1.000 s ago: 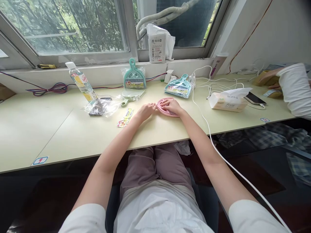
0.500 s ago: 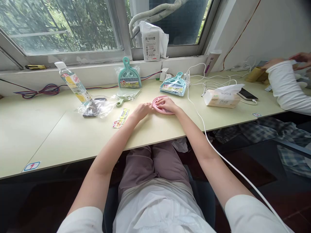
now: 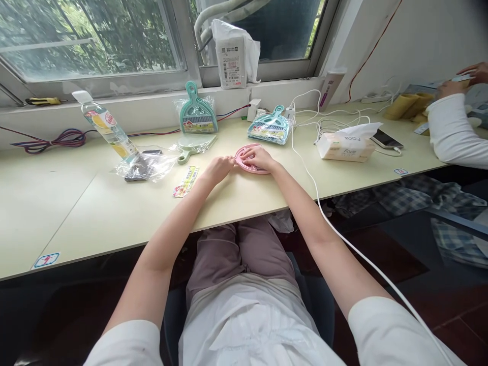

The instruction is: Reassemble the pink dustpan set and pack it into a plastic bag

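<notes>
A pink plastic mini dustpan (image 3: 244, 163) lies flat on the pale desk (image 3: 95, 213) in front of me. My right hand (image 3: 260, 158) rests on top of it with fingers curled over its upper part. My left hand (image 3: 218, 168) pinches its left edge with closed fingers. A paper label card (image 3: 186, 181) lies just left of my left hand. A green dustpan handle in a plastic wrapper (image 3: 192, 148) lies behind the hands.
Two packaged teal dustpan sets (image 3: 197, 113) (image 3: 269, 129), a tilted water bottle (image 3: 104, 126), a crumpled clear bag (image 3: 146, 166), a tissue box (image 3: 346, 145), a phone (image 3: 385, 138) and white cables (image 3: 308, 168) sit about. Another person's white sleeve (image 3: 450, 133) is at the far right.
My hands stay on the pink dustpan with little movement; the view shifted slightly. The other person's arm at the right has moved farther back and up.
</notes>
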Demonstrator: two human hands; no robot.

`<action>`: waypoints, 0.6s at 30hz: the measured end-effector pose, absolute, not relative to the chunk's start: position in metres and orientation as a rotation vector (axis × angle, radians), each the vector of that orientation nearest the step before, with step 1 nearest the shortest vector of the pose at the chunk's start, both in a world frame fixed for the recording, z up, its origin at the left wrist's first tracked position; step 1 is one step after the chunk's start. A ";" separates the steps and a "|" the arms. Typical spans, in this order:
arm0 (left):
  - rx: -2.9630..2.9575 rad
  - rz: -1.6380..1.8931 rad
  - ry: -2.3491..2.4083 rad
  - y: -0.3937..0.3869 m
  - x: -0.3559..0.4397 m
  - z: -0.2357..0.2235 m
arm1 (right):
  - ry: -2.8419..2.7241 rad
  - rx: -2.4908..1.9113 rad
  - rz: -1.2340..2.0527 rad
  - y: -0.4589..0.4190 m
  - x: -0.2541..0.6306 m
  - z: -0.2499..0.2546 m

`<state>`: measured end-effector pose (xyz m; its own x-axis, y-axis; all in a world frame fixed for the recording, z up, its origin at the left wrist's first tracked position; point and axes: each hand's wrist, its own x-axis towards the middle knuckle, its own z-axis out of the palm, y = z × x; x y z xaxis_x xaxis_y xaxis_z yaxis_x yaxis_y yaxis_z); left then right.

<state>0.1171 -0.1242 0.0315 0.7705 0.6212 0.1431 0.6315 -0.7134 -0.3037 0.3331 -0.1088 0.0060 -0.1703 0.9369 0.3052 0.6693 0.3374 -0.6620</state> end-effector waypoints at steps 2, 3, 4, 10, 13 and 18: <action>-2.627 -0.032 -0.969 -0.124 0.117 0.031 | -1.919 -1.402 0.502 -0.109 0.333 0.007; -2.629 -0.034 -0.973 -0.124 0.118 0.031 | -1.919 -1.399 0.505 -0.109 0.333 0.007; -2.635 -0.045 -0.979 -0.124 0.117 0.030 | -1.921 -1.398 0.506 -0.109 0.333 0.007; -2.640 -0.061 -0.983 -0.123 0.117 0.030 | -1.938 -1.390 0.489 -0.108 0.334 0.006; -2.619 -0.053 -0.990 -0.124 0.118 0.031 | -1.937 -1.408 0.487 -0.109 0.334 0.007; -2.599 -0.034 -0.969 -0.125 0.117 0.028 | -1.942 -1.514 0.449 -0.111 0.331 0.010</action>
